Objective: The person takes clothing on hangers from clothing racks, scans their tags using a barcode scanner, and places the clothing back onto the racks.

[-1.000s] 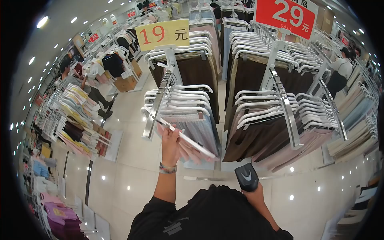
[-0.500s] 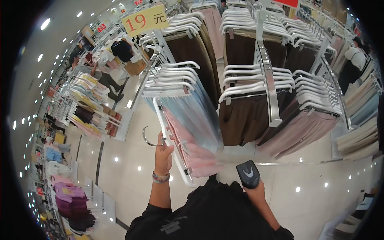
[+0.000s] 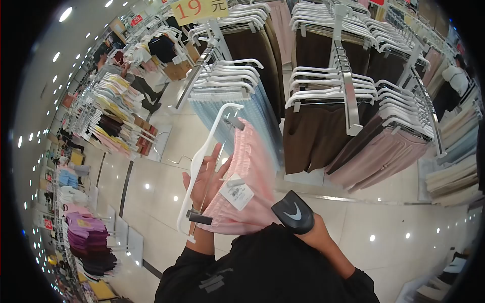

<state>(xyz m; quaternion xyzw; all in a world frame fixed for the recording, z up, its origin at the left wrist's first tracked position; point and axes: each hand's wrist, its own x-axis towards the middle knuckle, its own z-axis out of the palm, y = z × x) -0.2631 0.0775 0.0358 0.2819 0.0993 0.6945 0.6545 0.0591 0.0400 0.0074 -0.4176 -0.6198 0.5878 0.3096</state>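
My left hand [image 3: 206,177] bears a white clothes hanger [image 3: 203,151], which lies across it between thumb and fingers; the fingers are loosely spread behind the bar. Clipped to this hanger is a pink garment [image 3: 255,166] with a gathered waistband, probably trousers or a skirt. A white paper tag [image 3: 237,193] with small print lies face up on the garment. In my right hand [image 3: 319,233] is a black handheld barcode scanner [image 3: 294,212], its head close to the tag but apart from it. The scanner's handle is hidden in my grip.
Ahead, light-blue garments [image 3: 237,118], brown trousers [image 3: 313,139] and dusty-pink trousers [image 3: 381,154] hang on metal rails. A yellow price sign [image 3: 199,11] stands above. One person [image 3: 139,83] is at the left racks, another [image 3: 452,83] at the far right.
The hanger has turned so the pink garment's waistband and tag face up. My left fingers have loosened from their grip on the bar. The scanner has moved left towards the tag.
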